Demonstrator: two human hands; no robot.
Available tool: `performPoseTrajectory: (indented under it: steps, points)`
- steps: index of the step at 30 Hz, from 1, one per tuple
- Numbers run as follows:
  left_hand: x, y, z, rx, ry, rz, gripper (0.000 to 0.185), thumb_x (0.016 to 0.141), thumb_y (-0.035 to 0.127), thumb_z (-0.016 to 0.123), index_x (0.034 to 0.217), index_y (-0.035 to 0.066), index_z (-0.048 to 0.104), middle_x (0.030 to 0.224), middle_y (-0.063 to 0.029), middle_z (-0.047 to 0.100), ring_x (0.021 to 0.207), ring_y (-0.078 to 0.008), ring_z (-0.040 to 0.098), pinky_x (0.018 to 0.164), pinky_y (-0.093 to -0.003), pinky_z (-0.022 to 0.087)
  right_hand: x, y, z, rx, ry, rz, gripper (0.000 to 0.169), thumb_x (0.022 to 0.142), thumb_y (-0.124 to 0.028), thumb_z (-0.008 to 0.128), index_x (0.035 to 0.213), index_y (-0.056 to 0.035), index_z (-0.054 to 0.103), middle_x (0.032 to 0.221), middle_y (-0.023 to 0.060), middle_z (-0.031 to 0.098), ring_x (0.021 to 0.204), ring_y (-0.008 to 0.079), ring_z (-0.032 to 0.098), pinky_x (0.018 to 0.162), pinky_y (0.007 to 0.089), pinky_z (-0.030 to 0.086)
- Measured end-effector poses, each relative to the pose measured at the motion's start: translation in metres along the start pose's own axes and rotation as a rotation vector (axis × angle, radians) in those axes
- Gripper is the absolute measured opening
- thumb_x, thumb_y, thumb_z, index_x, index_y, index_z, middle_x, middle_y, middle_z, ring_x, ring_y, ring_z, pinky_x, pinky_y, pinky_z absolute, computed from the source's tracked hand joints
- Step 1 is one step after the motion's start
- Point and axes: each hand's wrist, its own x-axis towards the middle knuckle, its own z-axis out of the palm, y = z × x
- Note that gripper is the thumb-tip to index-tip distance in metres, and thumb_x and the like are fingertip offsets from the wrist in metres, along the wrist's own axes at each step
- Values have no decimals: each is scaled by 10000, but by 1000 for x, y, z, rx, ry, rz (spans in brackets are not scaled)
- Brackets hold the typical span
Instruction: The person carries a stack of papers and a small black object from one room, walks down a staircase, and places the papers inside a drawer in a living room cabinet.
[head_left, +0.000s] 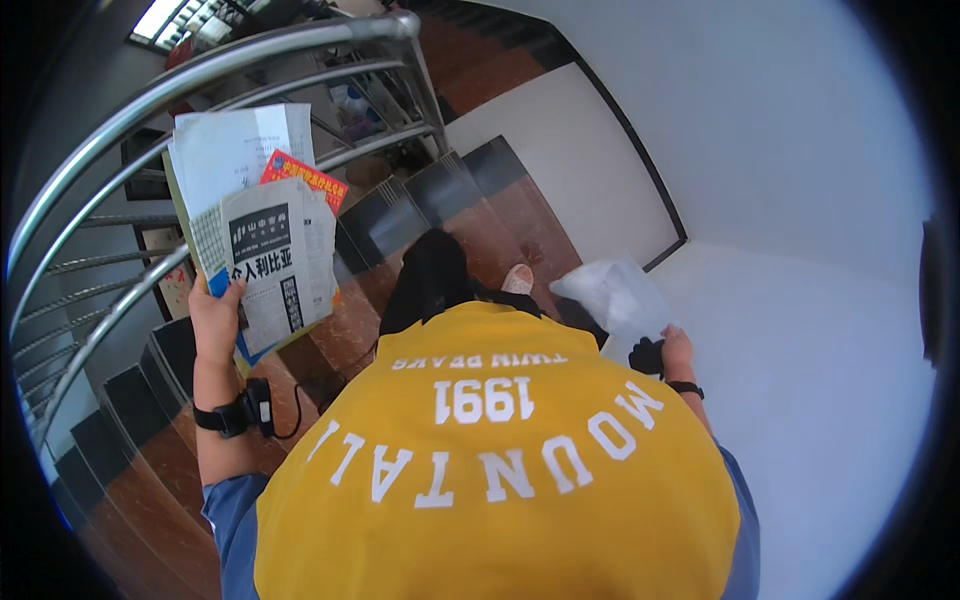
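My left hand (216, 315) grips a stack of papers by its lower left edge, thumb on top. A folded newspaper page (300, 255) lies uppermost. Behind it, white printed sheets (214, 154) and a red leaflet (330, 189) with yellow lettering stick out. Blue and yellowish edges show beneath the stack. On the right, my right hand (677, 349) holds a translucent white plastic bag (619, 296) by its gathered end, and the bag hangs towards the steps. A black item (646, 356) sits against this hand; what it is cannot be made out.
A curved stainless steel handrail (112, 124) runs along the left. Reddish-brown steps with black edges (517, 202) lie below me, one slippered foot (518, 279) on them. A white wall (795, 315) stands close on the right. A black device (259, 409) is strapped to my left forearm.
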Motion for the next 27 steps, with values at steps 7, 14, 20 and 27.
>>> performPoseTrajectory:
  steps: [7, 14, 20, 27]
  points:
    - [-2, 4, 7, -2, 7, -8, 306, 721, -49, 539, 1026, -32, 514, 906, -65, 587, 782, -120, 545, 709, -237, 429, 2, -83, -14, 155, 86, -152, 350, 851, -318, 396, 763, -38, 587, 772, 181, 591, 762, 345, 547, 680, 418, 414]
    - [9, 8, 6, 28, 27, 104, 319, 712, -74, 538, 1028, -28, 517, 913, -63, 587, 786, -129, 548, 707, -243, 435, 61, -112, -31, 114, 176, -336, 351, 856, -303, 405, 752, -20, 586, 755, 191, 583, 748, 359, 539, 672, 427, 410]
    - [-10, 0, 39, 157, 76, 149, 296, 685, -33, 556, 981, -30, 543, 809, -88, 605, 729, -127, 549, 670, -267, 445, 94, -62, -57, -89, 372, -608, 344, 857, -266, 384, 707, -21, 575, 752, 186, 571, 753, 359, 522, 681, 417, 401]
    - [-28, -27, 86, 270, 172, 132, 263, 687, 47, 572, 950, 43, 573, 739, -217, 556, 700, -356, 565, 611, -332, 454, 217, -83, -88, -146, 298, -664, 339, 822, -281, 417, 701, 2, 560, 731, 207, 562, 743, 391, 516, 678, 449, 393]
